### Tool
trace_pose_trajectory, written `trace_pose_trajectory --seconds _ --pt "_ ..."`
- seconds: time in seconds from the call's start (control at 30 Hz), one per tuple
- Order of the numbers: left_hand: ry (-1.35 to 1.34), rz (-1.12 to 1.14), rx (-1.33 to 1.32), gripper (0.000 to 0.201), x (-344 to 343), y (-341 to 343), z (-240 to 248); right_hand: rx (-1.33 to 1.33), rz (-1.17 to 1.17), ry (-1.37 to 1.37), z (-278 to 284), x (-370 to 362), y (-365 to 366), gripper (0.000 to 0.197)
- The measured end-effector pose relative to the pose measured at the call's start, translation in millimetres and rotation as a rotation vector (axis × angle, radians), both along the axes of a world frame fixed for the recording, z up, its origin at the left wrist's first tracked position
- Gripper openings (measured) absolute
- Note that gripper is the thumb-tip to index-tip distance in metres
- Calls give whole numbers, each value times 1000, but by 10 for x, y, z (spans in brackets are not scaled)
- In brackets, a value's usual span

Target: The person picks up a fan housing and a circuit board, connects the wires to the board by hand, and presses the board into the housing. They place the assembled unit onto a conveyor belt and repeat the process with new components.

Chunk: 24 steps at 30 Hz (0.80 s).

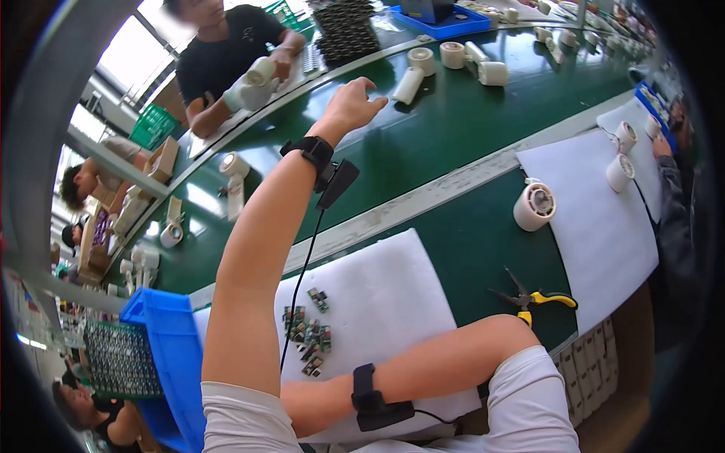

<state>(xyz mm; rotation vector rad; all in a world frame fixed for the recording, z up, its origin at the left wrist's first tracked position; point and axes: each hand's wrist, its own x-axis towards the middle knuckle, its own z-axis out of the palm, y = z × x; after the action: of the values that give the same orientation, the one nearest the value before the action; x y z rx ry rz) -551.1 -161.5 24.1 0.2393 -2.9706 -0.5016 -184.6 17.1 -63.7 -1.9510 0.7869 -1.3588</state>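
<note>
My left hand (353,106) reaches out over the green conveyor belt, empty, with its fingers apart. Just right of its fingertips, and not touched by them, lies a white handheld-fan-like housing with a handle (408,85) and a round head (421,60). My right forearm (445,361) crosses low in front of me to the left; its hand is hidden behind my left arm and sleeve. Beside that forearm, several small green circuit boards (308,332) lie in a loose heap on a white foam sheet (377,283).
Yellow-handled pliers (529,297) and a white round housing (535,205) rest at the right. A blue bin (172,325) stands at the left. Across the belt (332,181), a co-worker's gloved hand (251,93) holds a white part. More white housings (493,73) sit along the belt.
</note>
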Motion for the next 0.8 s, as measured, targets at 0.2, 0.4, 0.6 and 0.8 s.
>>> trace_pose_trajectory --seconds 0.2,0.4,0.6,0.8 --pt "58 64 -34 75 -855 473 -394 -301 -227 -303 -42 -5 -106 22" --pt "241 -188 -176 34 -1450 144 -1147 -96 -313 1 -76 -364 -76 24" --pt "328 -201 -93 31 -1081 -1059 -771 40 -71 174 112 -377 -86 31" --pt "162 57 331 37 -16 -789 121 -36 482 172 169 -329 -116 38"
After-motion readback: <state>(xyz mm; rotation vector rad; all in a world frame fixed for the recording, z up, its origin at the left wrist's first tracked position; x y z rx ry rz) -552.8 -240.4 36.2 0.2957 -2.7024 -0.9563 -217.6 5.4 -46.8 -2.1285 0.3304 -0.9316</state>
